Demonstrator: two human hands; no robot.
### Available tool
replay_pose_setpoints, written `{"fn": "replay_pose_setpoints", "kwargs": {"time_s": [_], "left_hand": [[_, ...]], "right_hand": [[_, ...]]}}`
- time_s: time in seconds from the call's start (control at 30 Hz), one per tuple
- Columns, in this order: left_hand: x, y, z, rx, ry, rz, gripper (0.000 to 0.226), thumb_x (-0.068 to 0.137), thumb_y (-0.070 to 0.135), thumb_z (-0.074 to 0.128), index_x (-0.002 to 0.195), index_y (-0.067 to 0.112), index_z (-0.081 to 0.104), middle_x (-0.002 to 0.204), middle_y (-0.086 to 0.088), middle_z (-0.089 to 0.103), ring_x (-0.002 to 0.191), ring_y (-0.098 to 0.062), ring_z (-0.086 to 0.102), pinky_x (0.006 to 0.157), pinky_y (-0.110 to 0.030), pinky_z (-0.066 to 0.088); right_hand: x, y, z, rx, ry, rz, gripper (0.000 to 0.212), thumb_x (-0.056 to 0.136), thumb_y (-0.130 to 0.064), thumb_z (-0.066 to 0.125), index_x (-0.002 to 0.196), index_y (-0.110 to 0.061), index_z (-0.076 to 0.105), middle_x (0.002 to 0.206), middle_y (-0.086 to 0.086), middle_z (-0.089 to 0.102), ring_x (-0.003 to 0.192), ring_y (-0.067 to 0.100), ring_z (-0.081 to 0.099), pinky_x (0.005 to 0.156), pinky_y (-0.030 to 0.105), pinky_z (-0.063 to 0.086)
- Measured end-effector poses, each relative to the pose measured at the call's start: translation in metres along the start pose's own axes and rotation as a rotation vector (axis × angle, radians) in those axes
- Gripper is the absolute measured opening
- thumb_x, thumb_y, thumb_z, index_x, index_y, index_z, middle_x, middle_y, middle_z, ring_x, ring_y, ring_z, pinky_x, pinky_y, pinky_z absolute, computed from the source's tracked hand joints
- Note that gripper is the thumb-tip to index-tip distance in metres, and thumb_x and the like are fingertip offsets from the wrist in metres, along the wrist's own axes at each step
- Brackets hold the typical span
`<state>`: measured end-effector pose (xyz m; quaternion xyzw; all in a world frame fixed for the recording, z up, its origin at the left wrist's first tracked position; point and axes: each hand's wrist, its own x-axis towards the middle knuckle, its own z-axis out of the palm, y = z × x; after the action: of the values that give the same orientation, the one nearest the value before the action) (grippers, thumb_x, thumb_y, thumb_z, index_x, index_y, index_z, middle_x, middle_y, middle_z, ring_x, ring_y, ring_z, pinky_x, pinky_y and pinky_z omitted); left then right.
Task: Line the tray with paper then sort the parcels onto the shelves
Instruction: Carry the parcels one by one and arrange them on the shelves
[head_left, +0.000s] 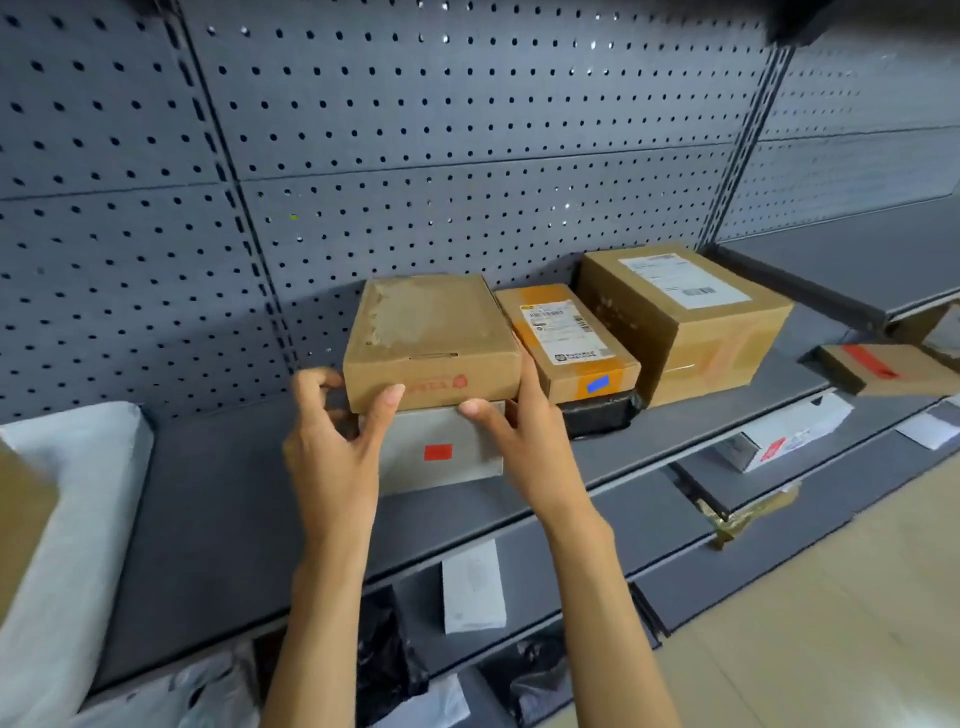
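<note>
On the grey shelf (218, 519), both hands hold a brown carton (431, 338) with unreadable red print stacked on a red-stickered grey box (441, 452), left grip (332, 441) and right grip (519, 431) curled around its sides.

A parcel stockroom: grey pegboard-backed shelving (519, 519) with labelled cardboard parcels (685, 317) in rows.
</note>
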<state>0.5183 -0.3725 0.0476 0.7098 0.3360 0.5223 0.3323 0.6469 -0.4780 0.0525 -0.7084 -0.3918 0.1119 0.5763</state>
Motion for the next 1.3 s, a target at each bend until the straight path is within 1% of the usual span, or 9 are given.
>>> {"fn": "replay_pose_setpoints", "kwargs": {"time_s": [0.1,0.2,0.3,0.57,0.77,0.97,1.1,1.2,1.3], "left_hand": [[-0.009,0.003,0.009,-0.025,0.019,-0.021,0.046,0.082,0.045,0.07,0.102,0.008,0.049,0.086,0.024,0.058,0.074,0.023,0.058,0.059,0.0,0.041],[-0.016,0.005,0.016,-0.02,0.036,-0.038,0.045,0.08,0.047,0.07,0.101,0.012,0.049,0.089,0.026,0.059,0.075,0.022,0.059,0.061,0.0,0.041],[-0.023,0.007,0.025,0.016,0.026,-0.046,0.041,0.081,0.044,0.074,0.099,0.017,0.048,0.087,0.025,0.062,0.073,0.02,0.061,0.06,-0.002,0.043],[-0.034,0.011,0.037,0.071,0.023,-0.051,0.054,0.077,0.053,0.072,0.105,0.012,0.052,0.093,0.01,0.071,0.079,-0.009,0.07,0.068,-0.035,0.059],[-0.042,0.013,0.038,0.107,0.024,-0.048,0.05,0.078,0.048,0.073,0.107,0.012,0.055,0.102,0.002,0.076,0.083,-0.009,0.075,0.07,-0.032,0.062],[-0.049,0.012,0.033,0.148,-0.025,-0.016,0.047,0.082,0.036,0.077,0.118,0.014,0.055,0.114,0.005,0.072,0.092,-0.009,0.074,0.075,-0.033,0.064],[-0.053,0.007,0.016,0.293,-0.032,0.02,0.044,0.09,0.027,0.074,0.129,0.023,0.054,0.123,0.005,0.07,0.109,-0.018,0.069,0.082,-0.043,0.061],[-0.052,0.004,-0.008,0.331,0.03,0.045,0.028,0.093,0.012,0.07,0.117,0.023,0.061,0.106,0.008,0.072,0.095,-0.016,0.07,0.074,-0.044,0.06],[-0.051,0.003,-0.045,0.352,0.099,0.055,0.012,0.092,0.008,0.07,0.096,0.018,0.065,0.086,0.007,0.07,0.074,-0.017,0.067,0.063,-0.043,0.058]], "right_hand": [[0.007,0.014,-0.009,-0.023,-0.03,-0.004,0.082,0.09,-0.033,0.074,0.157,-0.019,0.028,0.147,-0.005,0.052,0.137,0.014,0.047,0.113,0.033,0.044],[0.011,0.022,-0.018,-0.054,-0.048,-0.006,0.086,0.084,-0.036,0.078,0.155,-0.024,0.03,0.148,0.002,0.051,0.138,0.022,0.047,0.112,0.046,0.045],[0.013,0.031,-0.029,-0.064,-0.051,0.027,0.082,0.085,-0.029,0.079,0.152,-0.027,0.032,0.145,0.001,0.053,0.133,0.023,0.051,0.109,0.047,0.047],[0.018,0.04,-0.038,-0.116,-0.022,0.108,0.083,0.082,-0.028,0.083,0.153,-0.027,0.039,0.125,0.002,0.067,0.114,0.024,0.064,0.101,0.046,0.054],[0.015,0.036,-0.041,-0.229,0.096,0.11,0.072,0.077,-0.036,0.085,0.139,-0.018,0.055,0.097,0.005,0.075,0.089,0.023,0.073,0.082,0.045,0.062],[0.006,0.029,-0.048,-0.287,0.082,0.14,0.066,0.084,-0.033,0.081,0.141,-0.024,0.05,0.109,0.006,0.075,0.1,0.029,0.072,0.087,0.046,0.059],[-0.003,0.011,-0.056,-0.475,0.141,0.159,0.073,0.088,-0.058,0.065,0.15,-0.031,0.037,0.132,0.007,0.061,0.122,0.032,0.059,0.084,0.047,0.051],[-0.01,-0.017,-0.046,-0.426,0.309,0.013,0.065,0.093,-0.05,0.063,0.148,-0.024,0.042,0.135,0.012,0.05,0.126,0.031,0.047,0.077,0.038,0.041],[-0.022,-0.053,-0.015,-0.315,0.376,-0.138,0.034,0.096,-0.038,0.064,0.123,-0.019,0.057,0.117,0.005,0.054,0.11,0.025,0.051,0.072,0.029,0.033]]}}
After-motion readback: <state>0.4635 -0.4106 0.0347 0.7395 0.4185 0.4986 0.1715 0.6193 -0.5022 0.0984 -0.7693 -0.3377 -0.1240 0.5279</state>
